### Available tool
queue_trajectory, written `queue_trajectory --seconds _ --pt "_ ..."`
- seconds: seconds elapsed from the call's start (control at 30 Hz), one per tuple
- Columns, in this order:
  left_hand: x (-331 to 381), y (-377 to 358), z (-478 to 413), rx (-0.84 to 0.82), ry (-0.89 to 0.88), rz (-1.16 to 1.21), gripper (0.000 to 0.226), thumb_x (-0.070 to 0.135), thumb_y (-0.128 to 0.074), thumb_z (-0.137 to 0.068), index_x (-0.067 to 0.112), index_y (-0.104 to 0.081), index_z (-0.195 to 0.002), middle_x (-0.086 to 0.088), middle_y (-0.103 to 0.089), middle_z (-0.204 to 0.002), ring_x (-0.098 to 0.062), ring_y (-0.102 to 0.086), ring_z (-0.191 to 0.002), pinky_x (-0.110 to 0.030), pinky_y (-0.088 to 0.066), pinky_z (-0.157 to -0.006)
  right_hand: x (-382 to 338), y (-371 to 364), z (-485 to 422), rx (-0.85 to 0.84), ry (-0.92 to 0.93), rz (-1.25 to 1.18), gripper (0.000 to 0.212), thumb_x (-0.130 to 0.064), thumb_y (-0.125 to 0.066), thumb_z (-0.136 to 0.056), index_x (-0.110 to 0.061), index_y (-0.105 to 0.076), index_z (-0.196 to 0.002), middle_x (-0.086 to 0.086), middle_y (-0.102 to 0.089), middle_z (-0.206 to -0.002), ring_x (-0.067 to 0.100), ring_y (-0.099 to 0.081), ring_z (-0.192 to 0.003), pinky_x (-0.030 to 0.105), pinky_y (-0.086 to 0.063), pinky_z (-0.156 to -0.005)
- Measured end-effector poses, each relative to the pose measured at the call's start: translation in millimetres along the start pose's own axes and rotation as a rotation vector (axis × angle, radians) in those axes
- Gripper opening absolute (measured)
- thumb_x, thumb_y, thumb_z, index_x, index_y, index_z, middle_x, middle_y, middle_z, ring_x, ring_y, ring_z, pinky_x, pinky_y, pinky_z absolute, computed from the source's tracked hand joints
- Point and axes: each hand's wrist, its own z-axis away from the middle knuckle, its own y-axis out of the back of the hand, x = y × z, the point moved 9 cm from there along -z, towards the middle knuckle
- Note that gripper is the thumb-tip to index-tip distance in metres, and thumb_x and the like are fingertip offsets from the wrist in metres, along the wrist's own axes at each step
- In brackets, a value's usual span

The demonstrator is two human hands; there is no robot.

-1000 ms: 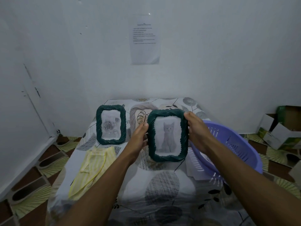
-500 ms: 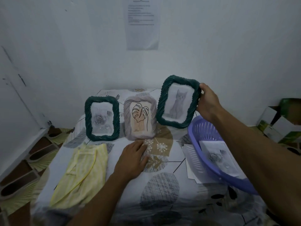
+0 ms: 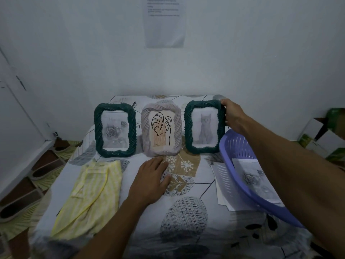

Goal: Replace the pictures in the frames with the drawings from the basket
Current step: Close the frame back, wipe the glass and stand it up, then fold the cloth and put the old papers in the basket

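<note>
Three frames stand in a row at the back of the table. A green frame with a rose drawing [image 3: 115, 130] is on the left. A pale grey frame with a leaf picture [image 3: 161, 129] is in the middle. On the right stands a green frame with a cat drawing [image 3: 203, 127]; my right hand [image 3: 232, 116] grips its top right corner. My left hand [image 3: 151, 178] rests flat on the tablecloth in front of the middle frame. The purple basket [image 3: 242, 186] at the right holds a sheet with a rose drawing [image 3: 256, 179].
A yellow striped cloth [image 3: 89, 195] lies on the table's left. White sheets [image 3: 222, 184] lie under the basket's left side. Cardboard boxes [image 3: 324, 135] sit on the floor to the right. The wall stands right behind the frames, with a paper notice [image 3: 164, 21] on it.
My right hand has brought the cat frame down from the air and stood it upright to the right of the leaf frame. My left hand stays flat on the table.
</note>
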Motion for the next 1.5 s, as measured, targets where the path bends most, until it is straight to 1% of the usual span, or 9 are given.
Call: queue_trajectory --seconds 0.2,0.43,0.9,1.0,1.1,1.23,1.33,1.43,1.5 --pt "-1 -1 0 -0.028 0.012 0.002 0.050 0.049 -0.041 -0.093 0.019 -0.053 -0.131 -0.004 -0.048 -0.142 -0.021 -0.042 -0.130 -0.037 -0.031 -0.109 12 -4 -5 -0.008 -0.019 -0.035 0.022 -0.030 -0.041 -0.089 -0.025 -0.057 -0.076 -0.001 -0.053 -0.067 0.018 -0.049 -0.060 0.029 -0.040 -0.059" --pt "-1 -1 0 -0.027 0.023 0.007 0.052 0.051 -0.039 -0.093 0.019 -0.053 -0.131 -0.003 -0.047 -0.143 -0.021 -0.042 -0.131 -0.037 -0.031 -0.110 13 -7 -9 -0.002 -0.018 -0.020 0.023 -0.031 -0.039 -0.085 -0.027 -0.054 -0.068 -0.010 -0.051 -0.046 0.016 -0.044 -0.051 0.024 -0.037 -0.053" --pt "0 1 -1 -0.044 0.012 0.011 0.049 0.049 -0.044 -0.093 0.020 -0.052 -0.132 -0.002 -0.046 -0.143 -0.020 -0.041 -0.130 -0.036 -0.031 -0.110 9 0 -13 0.058 0.000 0.088 0.021 -0.028 -0.034 -0.087 -0.019 -0.052 -0.091 0.004 -0.052 -0.077 0.020 -0.048 -0.068 0.031 -0.043 -0.065" --pt "1 1 -1 -0.039 0.011 -0.008 0.047 0.050 -0.042 -0.092 0.021 -0.054 -0.128 0.000 -0.048 -0.139 -0.019 -0.043 -0.126 -0.037 -0.034 -0.107 3 4 -10 0.089 0.091 0.110 0.029 -0.024 -0.035 -0.088 -0.013 -0.059 -0.098 0.005 -0.053 -0.091 0.020 -0.047 -0.082 0.033 -0.038 -0.074" --pt "0 6 0 -0.023 0.052 -0.073 0.044 0.053 -0.041 -0.090 0.025 -0.056 -0.121 0.002 -0.050 -0.131 -0.019 -0.043 -0.120 -0.038 -0.034 -0.097 -18 10 9 0.199 0.287 0.255 0.033 -0.026 -0.039 -0.095 -0.014 -0.056 -0.120 0.002 -0.056 -0.108 0.019 -0.052 -0.095 0.027 -0.040 -0.076" --pt "2 11 2 -0.042 0.084 -0.119 0.043 0.051 -0.042 -0.089 0.025 -0.058 -0.119 0.002 -0.053 -0.125 -0.021 -0.046 -0.111 -0.037 -0.037 -0.087 -47 -4 61 0.286 0.575 0.379 0.031 -0.014 -0.050 -0.093 -0.011 -0.054 -0.123 0.010 -0.052 -0.127 0.021 -0.049 -0.117 0.026 -0.037 -0.092" --pt "4 16 -1 -0.113 0.059 -0.108 0.041 0.046 -0.038 -0.091 0.021 -0.059 -0.117 -0.001 -0.056 -0.124 -0.022 -0.052 -0.107 -0.037 -0.044 -0.087 -39 -39 104 0.174 0.630 0.455 0.030 -0.012 -0.052 -0.091 -0.013 -0.056 -0.121 0.008 -0.055 -0.125 0.020 -0.050 -0.117 0.034 -0.042 -0.100" --pt "6 18 6 -0.235 -0.012 -0.178 0.039 0.043 -0.034 -0.094 0.017 -0.056 -0.113 -0.005 -0.057 -0.118 -0.024 -0.054 -0.103 -0.037 -0.046 -0.084 -5 -86 148 -0.002 0.660 0.748 0.028 -0.020 -0.050 -0.093 -0.016 -0.055 -0.120 0.007 -0.057 -0.120 0.021 -0.051 -0.110 0.039 -0.046 -0.094" --pt "6 21 24 -0.222 -0.045 -0.230 0.042 0.042 -0.032 -0.096 0.017 -0.050 -0.125 -0.006 -0.053 -0.129 -0.025 -0.051 -0.114 -0.037 -0.041 -0.092 28 -112 175 -0.098 0.670 0.946 0.031 -0.025 -0.047 -0.093 -0.015 -0.054 -0.122 0.007 -0.056 -0.120 0.022 -0.051 -0.107 0.039 -0.048 -0.088"
